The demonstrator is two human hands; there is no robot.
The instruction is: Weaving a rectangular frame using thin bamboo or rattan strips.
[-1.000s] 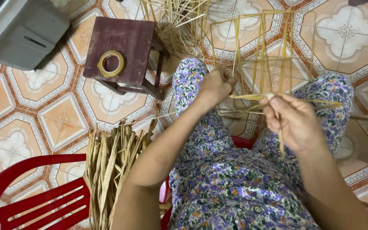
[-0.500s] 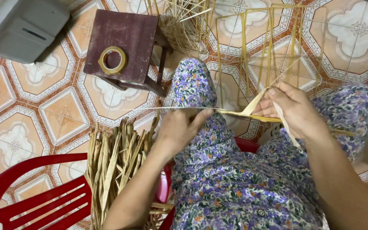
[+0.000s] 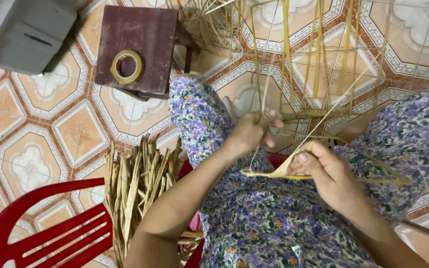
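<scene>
My left hand [image 3: 252,133] pinches a thin pale strand that runs up toward a frame of yellow straw strips [image 3: 319,64] standing between my knees. My right hand [image 3: 326,171] grips a flat yellow straw strip [image 3: 274,173] lying across my lap, its loose end pointing left. Both hands are close together above my purple flowered clothing [image 3: 274,218]. The frame's lower part is hidden behind my hands.
A bundle of dried leaf strips [image 3: 135,188] leans on a red plastic chair [image 3: 40,233] at lower left. A dark wooden stool [image 3: 140,44] carries a roll of tape [image 3: 126,67]. A grey box [image 3: 21,30] sits at top left on a patterned tile floor [image 3: 50,134].
My left hand let go of the strip's left end and moved right and up to the thin strand. My right hand dropped a little with the strip.
</scene>
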